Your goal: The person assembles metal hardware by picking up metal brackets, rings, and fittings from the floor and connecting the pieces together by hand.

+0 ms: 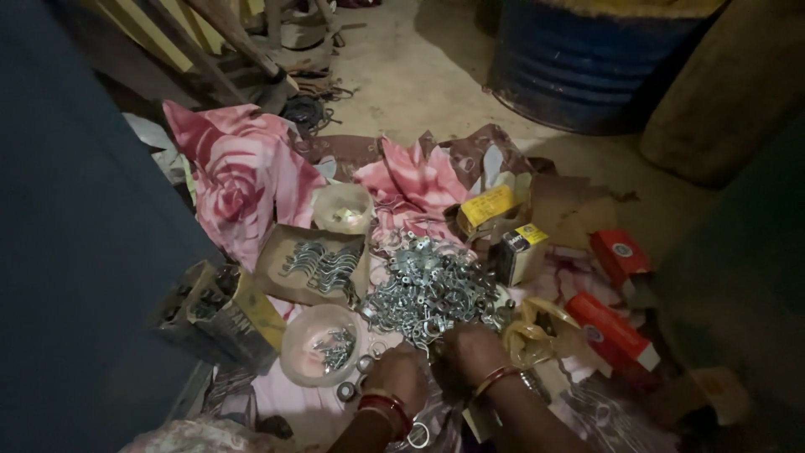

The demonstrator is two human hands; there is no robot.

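Here | left hand [397, 377], right hand [470, 356]: fingers curled, grip unclear | touching shiny metal clamp heap [428, 289] | pink floral cloth [243, 172]

Head camera looks steeply down, close

Both hands, L [401, 375] & R [470, 352], at near edge of metal clamp pile [428, 289] on pink cloth [243, 176].

Clamp heap [428, 289] ahead, bowl [323, 344] left.
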